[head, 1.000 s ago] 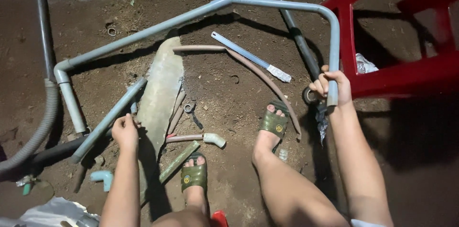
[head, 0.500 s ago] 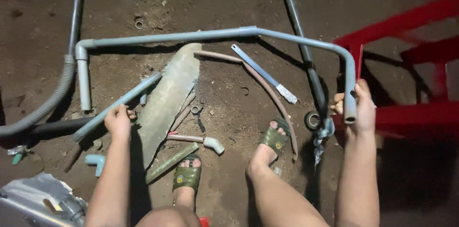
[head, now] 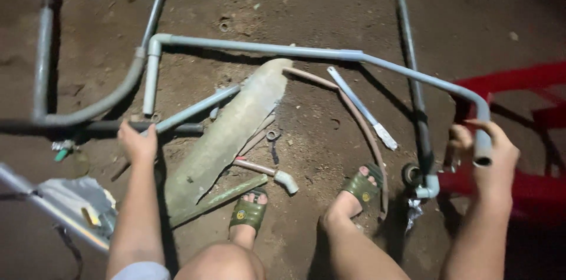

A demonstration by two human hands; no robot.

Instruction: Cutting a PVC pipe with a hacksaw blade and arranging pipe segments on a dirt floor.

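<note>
Head view, looking down past knees and green sandals point(head: 248, 214) onto dark dirt floor. Right hand point(head: 492, 159) clenched around the open downturned end of a grey bent pipe point(head: 306, 52), fingers wrapped just above the cut mouth. Long axis of that pipe running leftward and slightly away from the grip, across the frame to an elbow and a short drop at far left. Left hand point(head: 137, 141) closed over the near end of a straight grey pipe point(head: 197, 109), apparently gripping it (fingers mostly hidden behind the knuckles), well apart from the bent pipe's left leg. Between the two hands: a pale curved slab point(head: 230, 129), a small elbow fitting point(head: 286, 181), a thin curved tube point(head: 354, 109). Red plastic chair point(head: 530, 138) just beside the right hand, which alone touches the bent pipe
</note>
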